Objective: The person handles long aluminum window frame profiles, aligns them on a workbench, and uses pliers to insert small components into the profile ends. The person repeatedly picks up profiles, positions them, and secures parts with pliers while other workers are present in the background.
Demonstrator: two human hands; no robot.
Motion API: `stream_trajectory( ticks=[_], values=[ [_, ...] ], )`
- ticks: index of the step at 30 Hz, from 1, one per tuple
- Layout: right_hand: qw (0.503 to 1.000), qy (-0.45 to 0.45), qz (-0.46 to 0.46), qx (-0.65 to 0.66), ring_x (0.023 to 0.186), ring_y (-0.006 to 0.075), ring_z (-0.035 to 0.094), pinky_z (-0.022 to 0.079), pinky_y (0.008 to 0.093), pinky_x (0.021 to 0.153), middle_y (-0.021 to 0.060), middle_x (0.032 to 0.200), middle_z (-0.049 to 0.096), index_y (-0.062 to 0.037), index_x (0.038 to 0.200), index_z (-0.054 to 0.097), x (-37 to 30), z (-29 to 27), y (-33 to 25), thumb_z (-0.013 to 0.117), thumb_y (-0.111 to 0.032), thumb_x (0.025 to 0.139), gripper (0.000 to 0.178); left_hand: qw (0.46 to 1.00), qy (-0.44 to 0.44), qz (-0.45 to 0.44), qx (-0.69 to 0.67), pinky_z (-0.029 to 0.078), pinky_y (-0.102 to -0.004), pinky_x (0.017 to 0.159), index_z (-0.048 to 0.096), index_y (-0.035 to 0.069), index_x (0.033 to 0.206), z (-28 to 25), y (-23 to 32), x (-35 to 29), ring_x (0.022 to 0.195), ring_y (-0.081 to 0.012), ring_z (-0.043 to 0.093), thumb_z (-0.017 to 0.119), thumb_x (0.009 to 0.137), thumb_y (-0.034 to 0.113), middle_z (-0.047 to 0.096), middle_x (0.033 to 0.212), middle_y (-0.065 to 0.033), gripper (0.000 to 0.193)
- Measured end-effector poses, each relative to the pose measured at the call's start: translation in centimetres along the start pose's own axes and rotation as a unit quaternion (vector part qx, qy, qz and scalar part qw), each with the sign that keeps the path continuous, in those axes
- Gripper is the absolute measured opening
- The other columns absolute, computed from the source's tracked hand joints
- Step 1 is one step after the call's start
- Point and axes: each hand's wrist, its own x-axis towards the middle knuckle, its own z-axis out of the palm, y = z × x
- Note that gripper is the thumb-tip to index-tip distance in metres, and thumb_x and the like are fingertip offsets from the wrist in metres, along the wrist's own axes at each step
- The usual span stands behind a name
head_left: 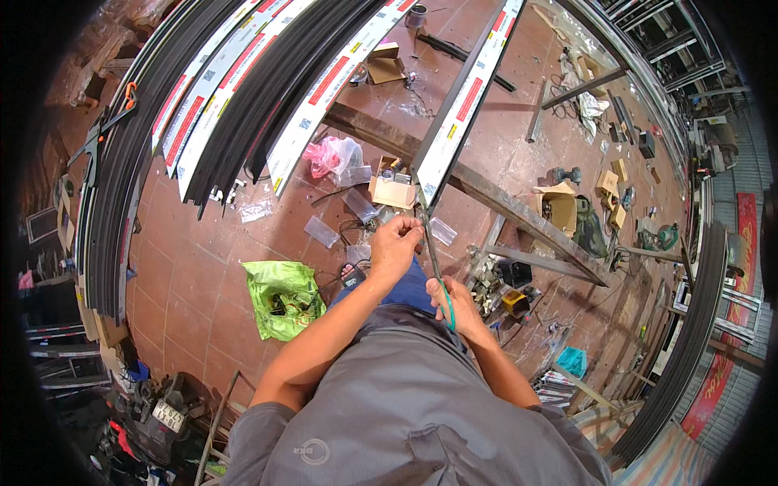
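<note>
My left hand (394, 249) is closed in a pinch at the near end of a long dark profile (462, 101) with a white, red-printed protective film. Whatever sits between its fingertips is too small to tell. My right hand (459, 308), lower and to the right, is wrapped round the teal handle of a long thin dark tool (434, 257). The tool points up toward the profile's end, beside my left fingertips. Its exact kind does not show clearly.
More film-covered profiles (235, 81) lie at the left. A steel beam (519, 211) crosses under the profile. On the tiled floor lie a lime-green bag (280, 298), a pink plastic bag (331, 155), an open cardboard box (392, 193) and power tools (660, 236). A motorbike (158, 421) stands lower left.
</note>
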Motion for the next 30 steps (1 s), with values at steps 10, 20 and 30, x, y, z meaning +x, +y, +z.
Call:
stream_trajectory(
  ticks=[10, 20, 30],
  values=[
    [0.999, 0.021, 0.017, -0.039, 0.055, 0.0133, 0.058, 0.047, 0.0292, 0.05, 0.0062, 0.077, 0.059, 0.0015, 0.1, 0.061, 0.1, -0.3, -1.2, 0.058, -0.081, 0.091, 0.083, 0.999, 0.03, 0.011, -0.026, 0.057, -0.0281, 0.062, 0.072, -0.003, 0.111, 1.1, -0.4, -0.2, 0.071, -0.0114, 0.068, 0.069, 0.097, 0.01, 0.074, 0.089, -0.0072, 0.019],
    [0.992, 0.061, -0.042, -0.101, 0.058, 0.0173, 0.057, 0.046, 0.0352, 0.053, 0.0077, 0.067, 0.057, 0.0002, 0.084, 0.06, 0.4, -0.6, -1.3, 0.059, -0.083, 0.089, 0.084, 0.999, 0.038, 0.007, 0.004, 0.058, -0.0302, 0.062, 0.073, -0.004, 0.11, 1.1, -0.2, -0.6, 0.073, -0.0131, 0.071, 0.069, 0.097, 0.009, 0.075, 0.088, -0.0089, 0.019],
    [0.96, 0.043, -0.043, -0.274, 0.083, 0.0437, 0.071, 0.052, 0.0506, 0.074, 0.0255, 0.082, 0.071, 0.0021, 0.099, 0.068, -0.8, -0.5, -1.8, 0.071, -0.076, 0.083, 0.079, 0.976, -0.058, -0.121, -0.17, 0.054, -0.0295, 0.067, 0.072, 0.003, 0.109, -1.7, -1.9, -2.1, 0.074, -0.0115, 0.065, 0.077, 0.097, 0.024, 0.072, 0.095, -0.0014, 0.025]
  ],
)
